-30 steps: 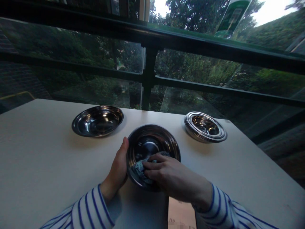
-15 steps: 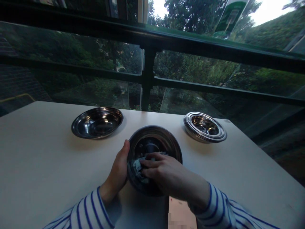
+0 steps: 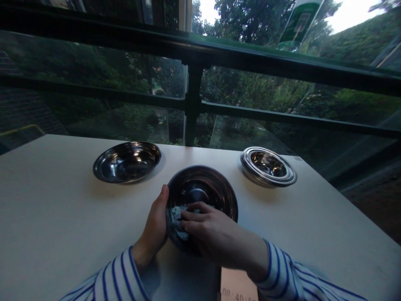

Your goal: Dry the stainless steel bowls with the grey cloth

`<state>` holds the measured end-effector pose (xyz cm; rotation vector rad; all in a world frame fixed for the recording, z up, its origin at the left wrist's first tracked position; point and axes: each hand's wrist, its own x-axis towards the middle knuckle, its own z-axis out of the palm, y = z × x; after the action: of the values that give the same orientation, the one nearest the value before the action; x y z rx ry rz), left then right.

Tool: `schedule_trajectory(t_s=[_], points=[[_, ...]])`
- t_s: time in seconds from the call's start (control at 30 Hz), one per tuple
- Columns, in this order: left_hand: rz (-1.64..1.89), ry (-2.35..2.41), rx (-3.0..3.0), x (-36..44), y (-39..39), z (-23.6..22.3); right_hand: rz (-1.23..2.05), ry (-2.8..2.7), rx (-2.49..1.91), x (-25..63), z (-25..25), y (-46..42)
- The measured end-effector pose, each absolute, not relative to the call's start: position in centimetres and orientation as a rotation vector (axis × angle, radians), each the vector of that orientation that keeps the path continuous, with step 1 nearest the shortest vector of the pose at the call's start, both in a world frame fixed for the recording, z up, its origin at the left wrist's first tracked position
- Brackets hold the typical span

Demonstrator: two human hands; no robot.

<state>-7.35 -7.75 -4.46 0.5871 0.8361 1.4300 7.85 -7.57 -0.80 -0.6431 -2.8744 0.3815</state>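
Note:
A shiny metal bowl (image 3: 219, 188) is tilted toward me at the middle of the table. My left hand (image 3: 155, 223) grips its left side, thumb up along the rim and fingers hidden behind the wall. Inside the bowl, my right hand (image 3: 211, 225) presses a crumpled pale blue-green cloth (image 3: 177, 217) against the lower left of the inner wall. The fingers of that hand are bent over the cloth and partly cover it.
On the white table (image 3: 62, 217), a wide metal bowl (image 3: 128, 163) sits at the back left. Several nested metal bowls (image 3: 267, 167) stand at the back right. A phone-like screen (image 3: 238, 284) showing digits lies by the front edge. Behind runs a dark green railing (image 3: 194, 92).
My right hand and the cloth have slid slightly left and down inside the bowl. My left hand keeps its hold. The other bowls have stayed in place.

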Motion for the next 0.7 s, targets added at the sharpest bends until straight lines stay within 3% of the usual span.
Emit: schedule_trajectory(t_s=[0.1, 0.27, 0.53, 0.7], points=[[1.456, 0.875, 0.642, -7.8, -7.4, -4.3, 0.437, -2.957, -0.686, 9.6, -0.2, -7.5], [1.531, 0.951, 0.768, -8.3, -7.2, -4.4, 0.163, -2.982, -1.074, 10.8, 0.1, -7.2], [1.668, 1.002, 0.756, -8.2, -7.6, -5.0, 0.585, -2.85, -0.566, 8.3, 0.0, -9.1], [1.688, 1.019, 0.783, -8.9, -7.2, -4.7, 0.364, -2.934, -0.821, 9.6, 0.2, -8.7]])
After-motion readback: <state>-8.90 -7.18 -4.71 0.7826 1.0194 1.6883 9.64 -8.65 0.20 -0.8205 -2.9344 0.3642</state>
